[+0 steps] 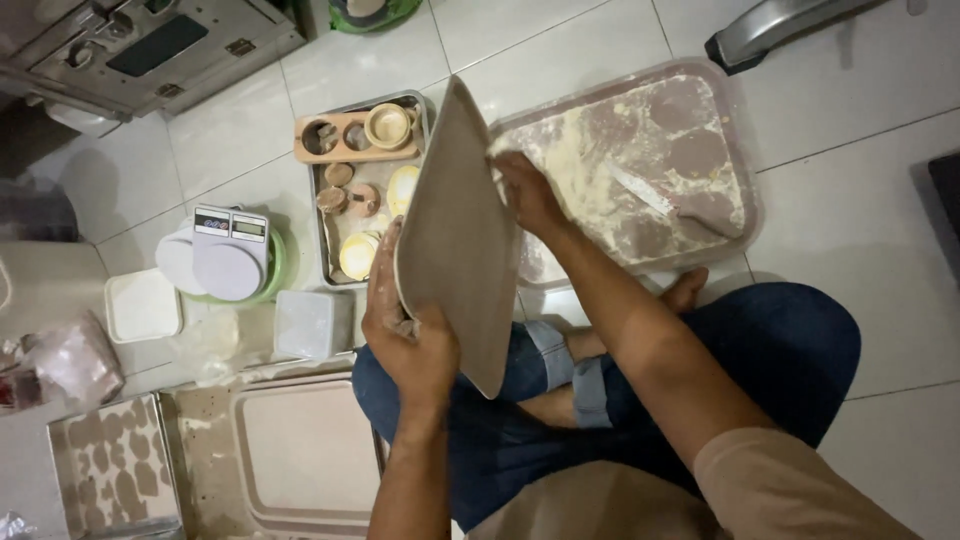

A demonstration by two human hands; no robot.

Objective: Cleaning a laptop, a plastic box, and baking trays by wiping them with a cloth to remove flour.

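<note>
Across the pale tiled floor (860, 190) you sit cross-legged in blue jeans, holding one flat, rounded-corner tray (455, 240) tilted up on edge above your lap. Your left hand (405, 335) has its grip clamped on the tray's lower edge, fingers wrapped round the rim. Your right hand (525, 195) presses on the tray's far face near its upper edge; its fingers are hidden behind the tray, so you cannot tell how that grip stands.

One large clear plastic tub (735, 150) lies beyond the tray, its bottom smeared with flour and brownish dough marks. Two more trays rest at lower left: a plain pinkish one (300, 450) and a dusty metal one (110, 470) with brown patches, cut off by the frame. One metal baking pan (322, 215) holds one wooden mould block (340, 140) with three round holes, one small cup in it, and several round yellowish pieces, hard to count. One white kitchen scale (230, 255) sits beside two square white containers (145, 305) (310, 322). One crumpled plastic bag (70, 360) lies at the left edge.
</note>
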